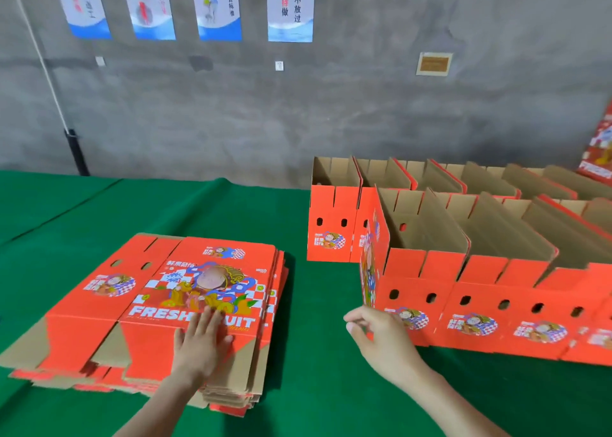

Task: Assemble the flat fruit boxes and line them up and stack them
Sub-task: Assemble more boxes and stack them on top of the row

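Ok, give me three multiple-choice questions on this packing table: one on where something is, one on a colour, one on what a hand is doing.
1. Where does the stack of flat boxes lie relative to the assembled boxes?
A) to their left
B) to their right
C) on top of them

2. What colour is the table cloth?
A) blue
B) green
C) grey

3. What is the left hand doing?
A) gripping an assembled box
B) hanging off the table edge
C) resting flat on the stack

Answers:
1 A, the stack sits left of both rows of them.
2 B, it is plainly green.
3 C, its straight fingers lie on the stack's top.
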A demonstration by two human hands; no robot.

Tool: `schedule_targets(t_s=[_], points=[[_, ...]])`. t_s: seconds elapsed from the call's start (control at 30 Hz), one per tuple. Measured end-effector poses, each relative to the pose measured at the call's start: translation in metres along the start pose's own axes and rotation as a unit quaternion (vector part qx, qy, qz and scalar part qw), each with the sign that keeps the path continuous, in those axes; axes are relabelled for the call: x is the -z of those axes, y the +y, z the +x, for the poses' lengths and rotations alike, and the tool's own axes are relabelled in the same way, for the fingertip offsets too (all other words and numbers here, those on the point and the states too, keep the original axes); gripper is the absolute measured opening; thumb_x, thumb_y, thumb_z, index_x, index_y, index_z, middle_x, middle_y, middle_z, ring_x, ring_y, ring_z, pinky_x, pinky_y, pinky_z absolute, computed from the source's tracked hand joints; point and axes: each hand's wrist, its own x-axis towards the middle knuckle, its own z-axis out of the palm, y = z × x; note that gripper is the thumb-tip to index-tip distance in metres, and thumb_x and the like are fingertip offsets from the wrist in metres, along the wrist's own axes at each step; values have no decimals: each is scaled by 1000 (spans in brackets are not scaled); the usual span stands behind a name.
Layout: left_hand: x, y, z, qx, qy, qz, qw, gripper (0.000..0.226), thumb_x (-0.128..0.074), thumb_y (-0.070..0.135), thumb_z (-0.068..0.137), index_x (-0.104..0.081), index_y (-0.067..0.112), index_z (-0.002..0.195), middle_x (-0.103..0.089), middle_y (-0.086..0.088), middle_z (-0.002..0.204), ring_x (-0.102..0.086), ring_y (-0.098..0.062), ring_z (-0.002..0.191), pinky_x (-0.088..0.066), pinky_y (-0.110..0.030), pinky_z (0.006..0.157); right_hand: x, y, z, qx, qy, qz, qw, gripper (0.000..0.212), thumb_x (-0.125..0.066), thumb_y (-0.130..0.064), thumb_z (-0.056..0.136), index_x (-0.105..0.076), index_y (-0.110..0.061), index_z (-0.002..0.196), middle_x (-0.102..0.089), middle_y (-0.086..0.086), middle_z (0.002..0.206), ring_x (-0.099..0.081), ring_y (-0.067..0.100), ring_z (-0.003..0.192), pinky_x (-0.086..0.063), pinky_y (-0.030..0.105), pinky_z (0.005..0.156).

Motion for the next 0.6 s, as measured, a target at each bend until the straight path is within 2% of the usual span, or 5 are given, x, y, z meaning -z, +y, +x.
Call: schedule_targets(t_s=[0.17, 0.27, 0.33, 0.47, 0.6], points=[[-30, 22, -32, -36, -28, 30, 999, 75, -17, 67, 91, -1, 29, 153, 8, 5, 161, 10, -23, 147, 0, -49, 117, -27, -6, 11, -41, -47, -6, 998, 17, -55, -18, 96, -66, -17, 108, -66, -9, 105, -58, 7, 102, -42, 17, 94], [-28, 33, -52, -57, -71, 66, 994, 107, -24, 89, 71, 3, 24, 152, 6, 2, 160, 7, -26, 146, -3, -52, 114, -45, -8, 19, -60, -66, -12, 996, 19, -52, -19, 97, -66, -17, 110, -67, -7, 109, -56, 3, 98, -37, 3, 81], [-15, 40, -58, -64, -101, 89, 989, 117, -38, 90, 66, 2, 21, 152, 0, -1, 159, 2, -28, 146, -8, -54, 114, -56, -10, 22, -74, -75, -14, 994, 20, -51, -19, 97, -66, -16, 110, -67, -6, 110, -56, 4, 97, -35, 1, 79], [7, 53, -58, -104, -108, 113, 982, 88, -55, 68, 79, -29, 14, 144, -29, -11, 148, -25, -29, 139, -25, -44, 114, -69, -11, 24, -100, -83, -2, 992, 20, -52, -15, 96, -67, -12, 108, -68, 0, 110, -61, 13, 104, -46, 23, 92], [24, 62, -61, -225, -94, 155, 957, 39, -47, 45, 92, -63, 11, 100, -67, -11, 106, -63, -29, 97, -50, -35, 86, -72, -8, 20, -110, -95, -5, 989, 22, -53, -14, 95, -65, -12, 113, -67, 1, 114, -61, 14, 108, -45, 24, 95]])
